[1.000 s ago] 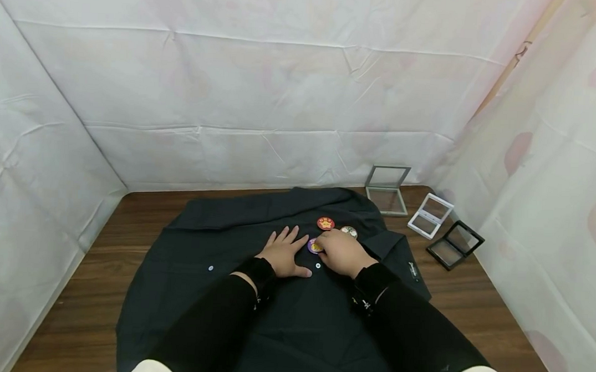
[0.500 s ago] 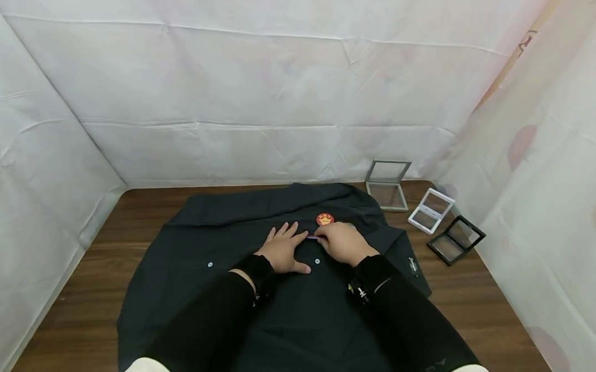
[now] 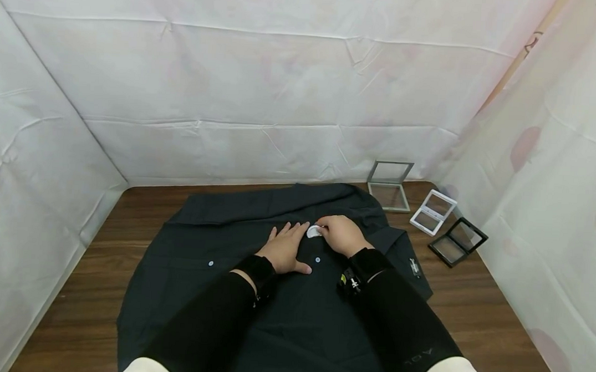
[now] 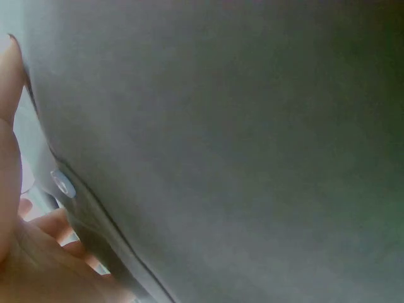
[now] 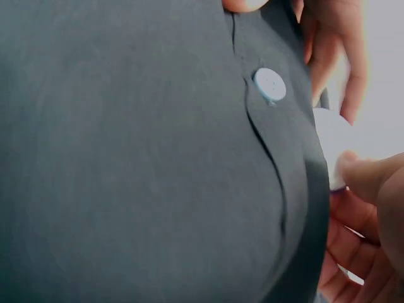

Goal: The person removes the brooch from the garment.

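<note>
A dark shirt (image 3: 173,291) lies spread out, with small white buttons (image 3: 317,259) along its front. My right hand (image 3: 343,235) pinches a round pin badge (image 3: 313,231) between thumb and fingers, its white back showing. In the right wrist view the thumb presses on that badge (image 5: 328,142), beyond a shirt button (image 5: 270,85). My left hand (image 3: 284,251) rests on the shirt with fingers spread, its fingertips close to the badge. Only part of the left hand (image 4: 44,259) shows in the left wrist view. The red badge and the other badge seen earlier are hidden behind my right hand.
At the right of the wooden table (image 3: 491,327) stand three opened folding mirrors: a grey one (image 3: 389,196), a white one (image 3: 431,212) and a black one (image 3: 457,243). A small shiny item (image 3: 414,267) lies on the shirt's right part. White cloth walls (image 3: 259,151) enclose the table.
My right hand has lifted the purple badge from the shirt and turned it over, so its white back shows. That hand has moved slightly away from me. The left hand stays about where it was.
</note>
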Action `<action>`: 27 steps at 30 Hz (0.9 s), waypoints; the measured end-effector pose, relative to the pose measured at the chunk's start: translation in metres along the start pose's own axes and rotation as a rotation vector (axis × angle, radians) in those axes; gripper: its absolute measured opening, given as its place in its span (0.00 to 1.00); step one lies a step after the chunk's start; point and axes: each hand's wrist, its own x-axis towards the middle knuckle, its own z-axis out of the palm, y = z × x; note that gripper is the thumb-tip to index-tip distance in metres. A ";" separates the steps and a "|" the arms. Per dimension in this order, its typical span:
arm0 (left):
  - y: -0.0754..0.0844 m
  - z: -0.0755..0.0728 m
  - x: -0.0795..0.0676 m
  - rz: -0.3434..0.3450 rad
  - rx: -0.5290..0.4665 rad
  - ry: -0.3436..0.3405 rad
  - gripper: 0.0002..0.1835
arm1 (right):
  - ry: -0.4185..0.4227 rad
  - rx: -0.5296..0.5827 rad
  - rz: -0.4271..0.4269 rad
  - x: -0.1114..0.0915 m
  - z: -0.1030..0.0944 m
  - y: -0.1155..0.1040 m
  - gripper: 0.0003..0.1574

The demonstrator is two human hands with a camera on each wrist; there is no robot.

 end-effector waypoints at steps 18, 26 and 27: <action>0.001 0.001 0.001 -0.009 0.099 -0.047 0.56 | 0.043 -0.014 0.194 0.009 0.014 -0.005 0.11; 0.003 -0.001 -0.001 -0.029 0.107 -0.056 0.56 | 0.011 -0.041 0.156 -0.004 0.017 -0.008 0.14; 0.004 -0.002 -0.002 -0.033 0.103 -0.058 0.56 | 0.007 -0.064 0.149 -0.007 0.018 -0.008 0.15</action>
